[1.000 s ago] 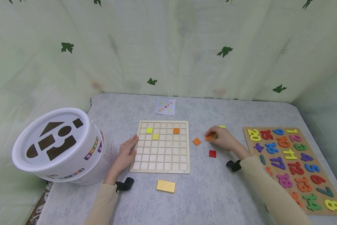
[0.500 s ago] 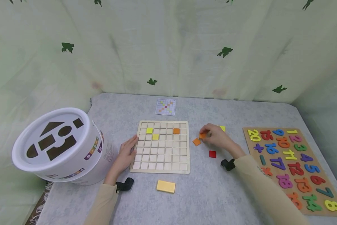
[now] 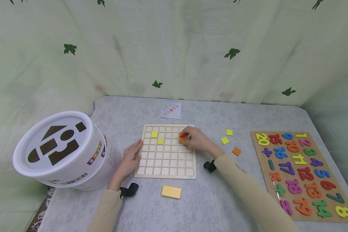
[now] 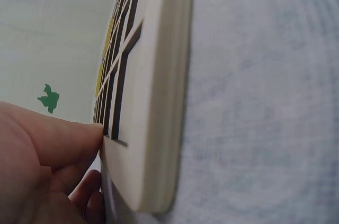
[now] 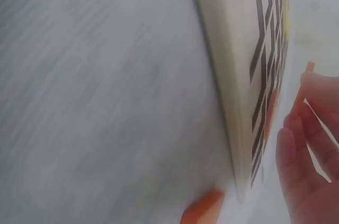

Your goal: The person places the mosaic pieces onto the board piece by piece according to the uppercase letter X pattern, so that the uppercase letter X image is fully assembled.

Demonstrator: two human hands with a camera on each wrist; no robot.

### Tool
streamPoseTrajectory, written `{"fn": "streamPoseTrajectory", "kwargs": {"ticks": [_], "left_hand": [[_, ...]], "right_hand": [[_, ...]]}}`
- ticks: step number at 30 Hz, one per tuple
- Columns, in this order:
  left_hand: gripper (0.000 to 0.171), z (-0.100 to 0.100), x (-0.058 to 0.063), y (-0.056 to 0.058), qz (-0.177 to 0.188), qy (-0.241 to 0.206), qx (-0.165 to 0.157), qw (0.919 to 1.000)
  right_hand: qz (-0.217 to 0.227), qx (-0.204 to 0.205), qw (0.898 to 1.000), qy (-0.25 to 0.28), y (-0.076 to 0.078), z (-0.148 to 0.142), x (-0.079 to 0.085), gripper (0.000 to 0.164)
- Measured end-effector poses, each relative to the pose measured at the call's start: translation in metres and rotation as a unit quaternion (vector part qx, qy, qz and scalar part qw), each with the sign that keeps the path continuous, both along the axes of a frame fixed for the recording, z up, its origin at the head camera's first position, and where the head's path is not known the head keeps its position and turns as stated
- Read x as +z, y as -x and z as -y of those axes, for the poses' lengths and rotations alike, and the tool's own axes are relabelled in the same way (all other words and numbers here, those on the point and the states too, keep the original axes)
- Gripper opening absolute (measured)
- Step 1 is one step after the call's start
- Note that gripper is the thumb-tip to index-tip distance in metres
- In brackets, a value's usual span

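A wooden grid board (image 3: pixel 162 162) lies flat on the table. Along its left edge rests my left hand (image 3: pixel 129 159), fingers extended and touching the rim; the left wrist view shows a fingertip against the board (image 4: pixel 159 91). My right hand (image 3: pixel 197 138) pinches an orange square tile (image 5: pixel 298 99) over the board's upper right cells. Just by it, a second orange tile (image 5: pixel 272 110) sits in the grid, partly covered by my fingers in the head view. Yellow tiles (image 3: pixel 154 134) occupy two cells at the upper left.
Right of the board lie two yellow tiles (image 3: pixel 224 140) and an orange tile (image 3: pixel 236 151). A printed pattern card (image 3: pixel 170 110) lies behind the board, a yellow block (image 3: pixel 171 192) in front. A white bucket (image 3: pixel 104 167) stands left; a number puzzle board (image 3: pixel 304 199) lies right.
My right hand has carried an orange tile leftward from the loose tiles to over the board. Its arm now hides the red tile. My left hand stays in place.
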State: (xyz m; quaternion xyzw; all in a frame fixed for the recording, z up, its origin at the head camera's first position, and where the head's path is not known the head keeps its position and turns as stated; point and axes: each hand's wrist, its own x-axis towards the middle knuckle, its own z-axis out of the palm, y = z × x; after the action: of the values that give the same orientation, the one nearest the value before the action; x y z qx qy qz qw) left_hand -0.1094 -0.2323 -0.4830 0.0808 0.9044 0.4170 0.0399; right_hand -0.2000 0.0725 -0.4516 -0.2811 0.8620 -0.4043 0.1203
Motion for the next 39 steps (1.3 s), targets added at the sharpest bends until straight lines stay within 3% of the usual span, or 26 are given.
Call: {"fn": "streamPoseTrajectory", "kwargs": {"ticks": [11,18,22,26,32,39], "left_hand": [[0.053,0.0,0.001,0.0,0.002,0.0,-0.001,1.0],[0.053,-0.001,0.0,0.0,0.001,0.0,0.003,1.0],[0.054,-0.001,0.001,-0.001,0.001,-0.005,0.005,1.0],[0.054,-0.001,0.001,-0.001,0.002,-0.005,0.004,1.0],[0.053,-0.002,0.002,-0.001,0.003,-0.003,0.004,1.0],[0.053,-0.002,0.001,-0.001,0.0,0.0,0.004,1.0]], "right_hand": [[-0.057,0.037,0.996,-0.058,0.007,0.032,-0.006,0.017],[-0.062,0.036,0.993,-0.097,0.005,0.038,-0.004,0.018],[-0.063,0.035,0.993,-0.092,0.002,0.035,-0.003,0.017],[-0.049,0.018,0.997,-0.048,0.0,0.021,0.001,0.019],[-0.024,-0.012,0.999,0.037,-0.003,-0.024,0.002,0.018],[-0.001,-0.066,0.998,0.024,-0.007,-0.076,0.0,0.018]]}}
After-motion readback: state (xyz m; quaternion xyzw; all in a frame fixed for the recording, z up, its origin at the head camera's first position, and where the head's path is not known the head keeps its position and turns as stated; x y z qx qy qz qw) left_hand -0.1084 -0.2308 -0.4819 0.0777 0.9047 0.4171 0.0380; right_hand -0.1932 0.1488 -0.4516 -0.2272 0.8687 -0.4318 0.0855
